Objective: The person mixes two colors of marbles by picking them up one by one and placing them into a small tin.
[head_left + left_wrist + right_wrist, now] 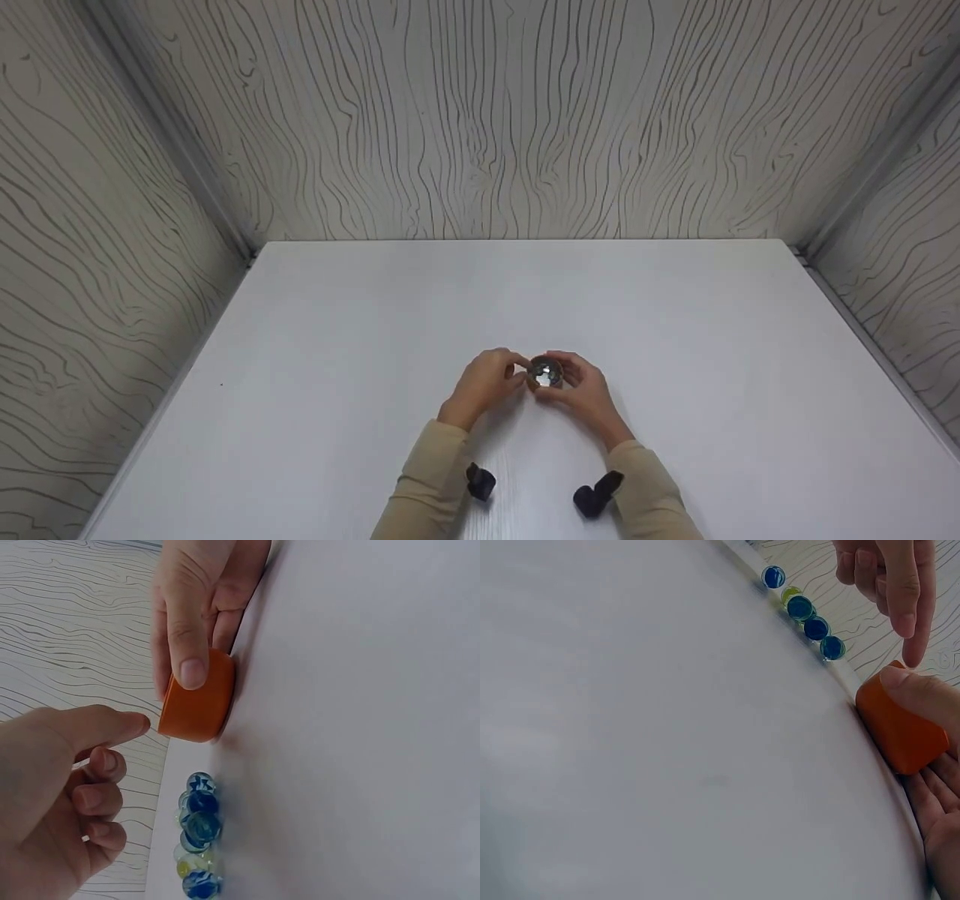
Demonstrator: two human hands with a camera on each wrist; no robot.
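A small orange bowl stands on the white table, and my right hand holds it around the side, thumb on the near wall. From above, its inside looks dark and glassy; what it contains is too small to make out. My left hand is at the bowl's left, its index finger stretched toward the rim and the other fingers bent in. I see nothing held in it. Several blue, green and yellow glass marbles lie clustered on the table, close to the left hand; the head view does not show them.
A white tabletop spreads around both hands. Walls with a wood-grain pattern stand at its back and sides. Black wrist mounts stick out from the inner sides of both sleeves.
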